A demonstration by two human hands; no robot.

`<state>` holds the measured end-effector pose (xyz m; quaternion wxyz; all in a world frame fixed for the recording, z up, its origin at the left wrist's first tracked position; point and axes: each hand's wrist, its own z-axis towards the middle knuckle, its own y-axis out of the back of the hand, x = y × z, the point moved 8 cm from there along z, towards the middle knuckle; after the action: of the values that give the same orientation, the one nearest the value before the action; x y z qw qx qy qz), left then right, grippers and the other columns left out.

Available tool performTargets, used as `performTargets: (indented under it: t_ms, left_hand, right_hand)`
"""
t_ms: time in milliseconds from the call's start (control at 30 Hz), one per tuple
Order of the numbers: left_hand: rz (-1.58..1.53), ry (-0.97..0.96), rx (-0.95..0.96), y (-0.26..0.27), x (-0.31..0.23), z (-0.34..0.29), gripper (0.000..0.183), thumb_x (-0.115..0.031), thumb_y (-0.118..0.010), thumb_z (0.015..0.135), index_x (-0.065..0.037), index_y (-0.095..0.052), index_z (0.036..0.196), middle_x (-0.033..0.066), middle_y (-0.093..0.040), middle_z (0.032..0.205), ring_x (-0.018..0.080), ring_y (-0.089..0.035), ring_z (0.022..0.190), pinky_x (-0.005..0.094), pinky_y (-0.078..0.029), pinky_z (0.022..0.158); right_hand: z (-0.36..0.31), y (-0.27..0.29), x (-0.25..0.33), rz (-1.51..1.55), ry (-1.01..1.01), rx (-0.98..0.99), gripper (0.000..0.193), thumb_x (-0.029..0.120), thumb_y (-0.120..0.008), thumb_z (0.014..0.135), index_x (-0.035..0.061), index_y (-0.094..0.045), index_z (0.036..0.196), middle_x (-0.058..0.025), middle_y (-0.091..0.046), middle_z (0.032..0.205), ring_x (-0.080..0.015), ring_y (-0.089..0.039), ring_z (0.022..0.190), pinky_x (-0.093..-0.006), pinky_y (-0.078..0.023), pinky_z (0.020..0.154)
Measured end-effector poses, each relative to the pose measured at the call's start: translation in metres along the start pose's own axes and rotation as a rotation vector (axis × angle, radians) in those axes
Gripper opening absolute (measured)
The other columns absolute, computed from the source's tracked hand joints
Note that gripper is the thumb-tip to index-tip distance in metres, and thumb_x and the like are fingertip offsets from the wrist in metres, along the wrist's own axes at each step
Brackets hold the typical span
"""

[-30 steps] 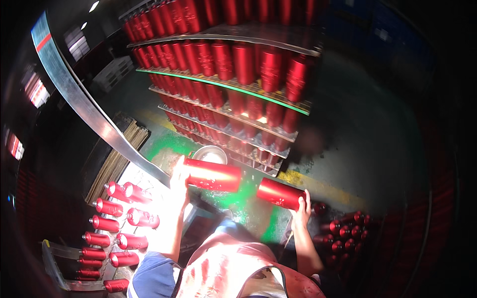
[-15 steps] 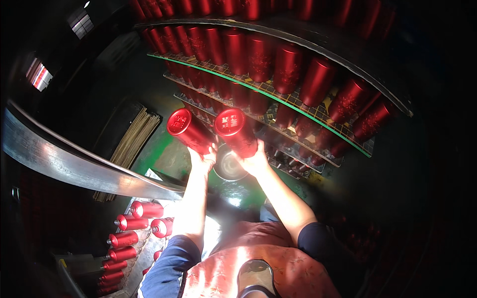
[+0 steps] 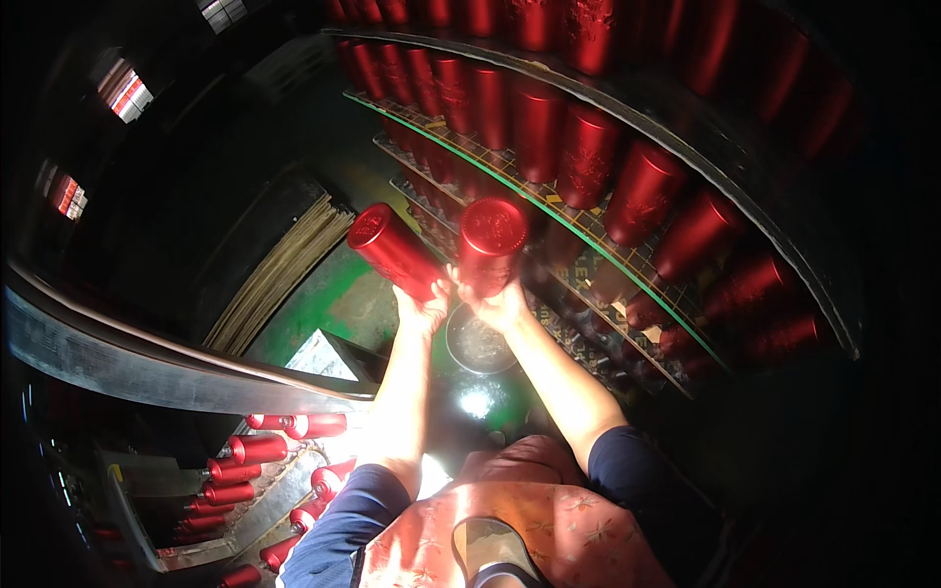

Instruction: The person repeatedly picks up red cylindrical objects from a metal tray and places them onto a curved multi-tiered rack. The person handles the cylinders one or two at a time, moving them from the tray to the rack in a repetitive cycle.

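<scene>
My left hand (image 3: 423, 311) is closed around a red metallic bottle (image 3: 396, 253), which tilts up and to the left with its round flat end towards me. A second red bottle (image 3: 493, 242) stands more upright beside it, gripped low down by my right hand (image 3: 499, 305). Raised pattern shows faintly on both flat ends. The two bottles are apart at the top, while my fingers nearly meet between their lower parts. My palms cover the bottles' lower ends. Rows of similar red bottles (image 3: 589, 157) stand on the shelves just beyond my hands.
A tiered rack with a green-edged shelf (image 3: 578, 227) runs from the far middle to the right. On the left curves a broad metal rail (image 3: 147, 358). Below it, red bottles (image 3: 259, 449) lie along a line. Thin slats (image 3: 279, 274) and a round grey object (image 3: 482, 345) sit lower down.
The view has turned, so the rack now sits further right and nearer. Both bottles remain in my hands; the right one is more upright and they have moved slightly apart.
</scene>
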<state>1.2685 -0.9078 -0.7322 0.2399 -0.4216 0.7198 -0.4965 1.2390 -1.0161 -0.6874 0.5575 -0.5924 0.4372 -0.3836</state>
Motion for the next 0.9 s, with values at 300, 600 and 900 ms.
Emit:
performTargets:
  t_ms: [300, 600, 900]
  left_hand:
    - [0.079, -0.024, -0.017, -0.006, -0.006, 0.004, 0.074, -0.068, -0.058, 0.084, -0.006, -0.053, 0.124, 0.0258, -0.059, 0.109, 0.0316, -0.061, 0.073, 0.0277, -0.058, 0.05]
    - [0.083, 0.086, 0.03, 0.007, 0.041, -0.019, 0.067, -0.064, -0.062, 0.084, -0.009, -0.056, 0.122, 0.0213, -0.061, 0.111, 0.0296, -0.058, 0.073, 0.0276, -0.058, 0.052]
    - [0.646, -0.102, 0.121, 0.124, 0.08, -0.145, 0.066, -0.062, -0.055, 0.089, -0.007, -0.054, 0.126, 0.0251, -0.059, 0.117, 0.0341, -0.061, 0.081, 0.0338, -0.057, 0.057]
  right_hand:
    - [0.004, -0.004, -0.008, -0.021, 0.002, -0.092, 0.071, 0.059, -0.041, 0.096, -0.0018, -0.052, 0.131, -0.0246, -0.062, 0.116, -0.05, -0.065, 0.093, -0.0433, -0.066, 0.069]
    - [-0.087, -0.017, -0.018, 0.116, 0.017, 0.121, 0.064, 0.053, -0.046, 0.097, 0.0003, -0.053, 0.132, -0.0235, -0.059, 0.129, -0.0407, -0.066, 0.101, -0.0453, -0.063, 0.078]
    - [-0.288, 0.089, -0.004, -0.25, 0.421, -0.235, 0.039, 0.046, -0.051, 0.095, 0.0159, -0.068, 0.112, -0.0137, -0.067, 0.114, -0.0336, -0.06, 0.11, -0.0477, -0.053, 0.094]
